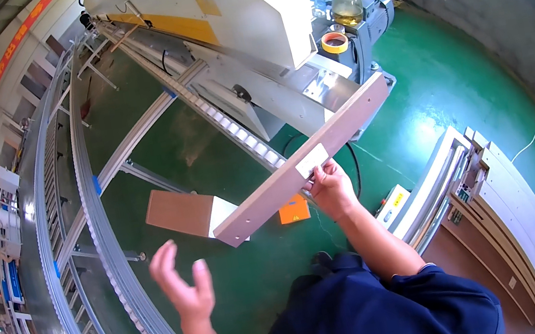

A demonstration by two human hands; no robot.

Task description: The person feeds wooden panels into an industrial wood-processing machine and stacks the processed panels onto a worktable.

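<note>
A long, narrow brown wooden board (265, 192) with small holes near its ends lies slantwise in front of me. Its far right end overlaps the metal end of the machine in the picture. My right hand (332, 190) grips the board near its middle, fingertips against the lower edge of a white label (312, 161) on its face. Part of the fingers is hidden. Apart from the board, to the left of its near end, my left hand (184, 282) is raised with fingers spread and nothing in it.
A long white machine (240, 14) with a roller track (232, 127) runs ahead. Bottles (346, 3) and a tape roll (334, 43) stand on its end. A cardboard box (179, 211) and an orange box (294, 209) sit below. Stacked panels (512, 217) are at right, conveyor rails (94, 219) at left.
</note>
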